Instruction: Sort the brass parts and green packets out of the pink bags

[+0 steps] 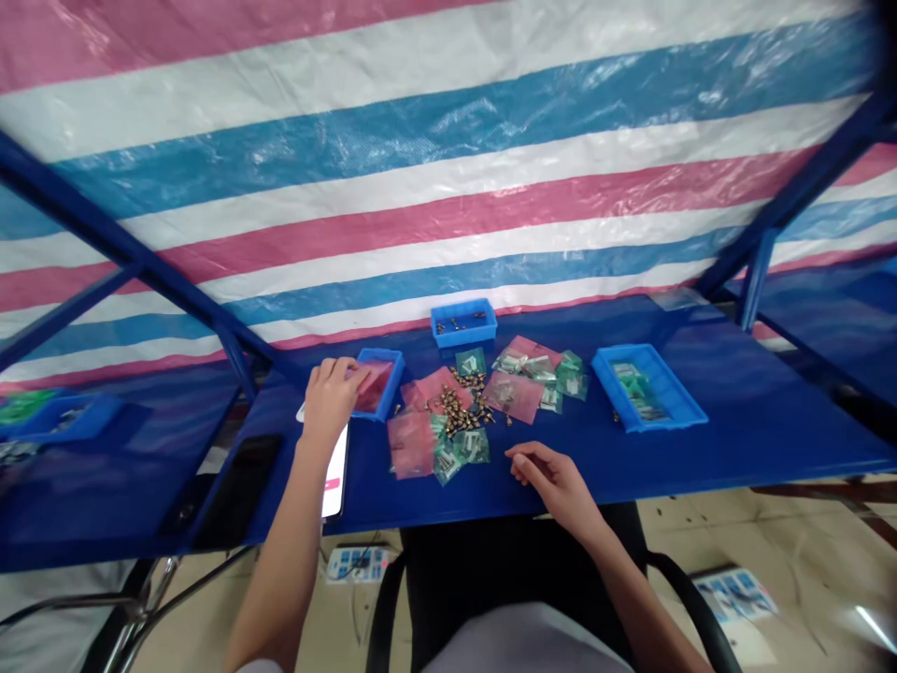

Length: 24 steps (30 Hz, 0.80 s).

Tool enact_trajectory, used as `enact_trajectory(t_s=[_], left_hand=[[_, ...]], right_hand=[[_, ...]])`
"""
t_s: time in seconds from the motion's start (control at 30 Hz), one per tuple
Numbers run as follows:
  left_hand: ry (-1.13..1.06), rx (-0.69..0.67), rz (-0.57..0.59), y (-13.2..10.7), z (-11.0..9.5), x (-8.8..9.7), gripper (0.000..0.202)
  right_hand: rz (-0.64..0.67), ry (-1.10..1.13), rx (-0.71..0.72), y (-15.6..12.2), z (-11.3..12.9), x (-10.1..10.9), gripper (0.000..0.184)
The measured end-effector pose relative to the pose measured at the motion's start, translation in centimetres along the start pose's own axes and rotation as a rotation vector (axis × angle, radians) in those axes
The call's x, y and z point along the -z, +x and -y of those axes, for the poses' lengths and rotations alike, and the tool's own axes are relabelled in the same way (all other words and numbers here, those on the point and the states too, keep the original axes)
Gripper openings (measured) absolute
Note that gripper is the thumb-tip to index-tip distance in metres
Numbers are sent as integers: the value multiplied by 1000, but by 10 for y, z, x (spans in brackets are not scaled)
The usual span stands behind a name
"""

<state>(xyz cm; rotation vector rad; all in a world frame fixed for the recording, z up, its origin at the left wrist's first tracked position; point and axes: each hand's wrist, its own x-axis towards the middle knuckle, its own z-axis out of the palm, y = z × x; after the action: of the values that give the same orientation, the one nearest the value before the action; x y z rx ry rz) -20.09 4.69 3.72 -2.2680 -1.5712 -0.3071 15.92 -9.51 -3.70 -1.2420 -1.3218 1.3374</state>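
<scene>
Curving over red bags (373, 387) in a blue tray (393, 381), nine o'clock of the metal pieces (458, 409), the left hand (333, 394) hides its grip. At twelve, a small tray (463, 338) holds more; at three, a large tray (665, 425) holds green packets (634, 383). The right hand (553, 479), half-curled, pinch unclear, hangs at four near the front edge of the surface (617, 472), open room toward the large tray.

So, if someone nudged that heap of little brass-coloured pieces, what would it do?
The heap would probably spread apart, since its pieces lie loose. Their metallic look suggests they're fairly heavy for their size. The pink bag beside it might stop some from sliding.
</scene>
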Motion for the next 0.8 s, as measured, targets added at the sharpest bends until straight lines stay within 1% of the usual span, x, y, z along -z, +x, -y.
enact_trajectory(t_s=[0.1, 0.23, 0.33, 0.4, 0.5, 0.57, 0.7, 0.73, 0.8], left_hand=[[62, -109, 68, 4, 2, -10, 34], [64, -167, 116, 8, 5, -15, 35], [87, -185, 131, 12, 6, -19, 33], [73, -155, 151, 17, 5, -22, 34], [-36, -108, 255, 23, 8, -24, 37], [-130, -115, 335, 23, 15, -24, 42], [-374, -130, 472, 12, 35, -16, 45], [-417, -123, 488, 9, 37, -14, 43], [-435, -92, 478, 6, 36, -8, 40]], right_hand=[[-3, -27, -4, -1, -1, 0, 32], [-1, -50, -8, 0, 1, 0, 32], [5, -62, -12, 1, 3, 0, 32], [6, -67, -11, 1, 4, 1, 33], [7, -69, -15, 1, 6, 1, 34], [7, -71, -17, 1, 8, 1, 34], [9, -66, -16, 2, 8, 2, 33], [13, -58, -17, 2, 7, 2, 33], [21, -39, -20, 3, 7, 2, 34]])
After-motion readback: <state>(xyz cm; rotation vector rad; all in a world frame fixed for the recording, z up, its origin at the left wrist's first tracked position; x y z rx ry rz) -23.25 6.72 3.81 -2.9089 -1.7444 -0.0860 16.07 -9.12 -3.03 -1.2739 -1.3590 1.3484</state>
